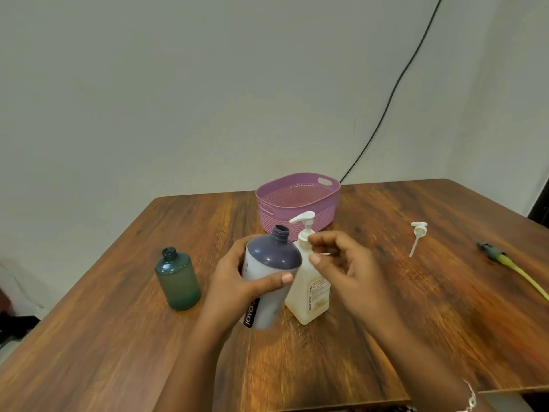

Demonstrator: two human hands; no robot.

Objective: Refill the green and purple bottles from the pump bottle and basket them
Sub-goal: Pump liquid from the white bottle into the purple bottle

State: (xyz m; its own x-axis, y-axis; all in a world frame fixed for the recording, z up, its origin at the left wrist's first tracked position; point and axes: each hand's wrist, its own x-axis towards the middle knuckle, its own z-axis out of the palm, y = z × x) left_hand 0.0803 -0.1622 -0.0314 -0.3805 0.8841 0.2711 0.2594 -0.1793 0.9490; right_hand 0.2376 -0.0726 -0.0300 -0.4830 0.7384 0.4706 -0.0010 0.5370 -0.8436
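My left hand grips the purple bottle, uncapped and tilted slightly right, its open neck just under the pump spout. The cream pump bottle stands right beside it on the table, its white pump head pointing left. My right hand hovers next to the pump bottle's neck, fingers loosely curled and holding nothing. The green bottle stands upright and uncapped to the left, liquid showing in its lower part. The purple basket sits behind, with nothing inside.
A loose white pump cap with its tube lies on the wooden table to the right. A yellow-green cable with a dark plug lies at the right edge. A black cord runs down the wall.
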